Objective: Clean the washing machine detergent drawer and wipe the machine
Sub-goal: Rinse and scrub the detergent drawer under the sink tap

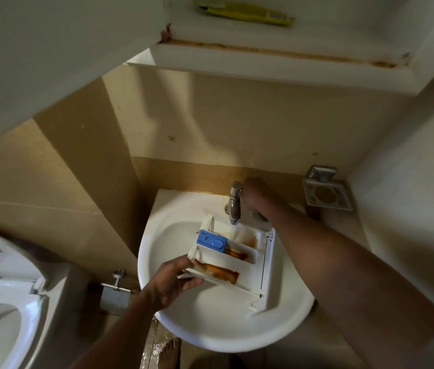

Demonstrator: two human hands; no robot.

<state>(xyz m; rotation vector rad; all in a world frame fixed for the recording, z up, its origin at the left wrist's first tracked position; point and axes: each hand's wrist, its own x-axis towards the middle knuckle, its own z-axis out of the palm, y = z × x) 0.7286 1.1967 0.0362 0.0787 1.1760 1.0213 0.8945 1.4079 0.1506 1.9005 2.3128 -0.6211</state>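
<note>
A white detergent drawer [240, 258] with a blue insert [211, 241] and brown residue in its compartments lies tilted inside the white sink [184, 315]. My left hand [169, 284] grips the drawer's near left corner, thumb on top. My right hand [257, 194] reaches to the chrome tap [235, 202] and holds it at its right side; the fingers are partly hidden behind it. Water runs from the spout into the drawer's far compartment.
A toilet [0, 310] with its lid up stands at the lower left. A metal paper holder [114, 295] hangs on the wall beside the sink. A soap dish [326, 194] is fixed at the right. A shelf above holds a yellow packet [245, 12]. Wet floor and a bare foot [169, 351] lie below.
</note>
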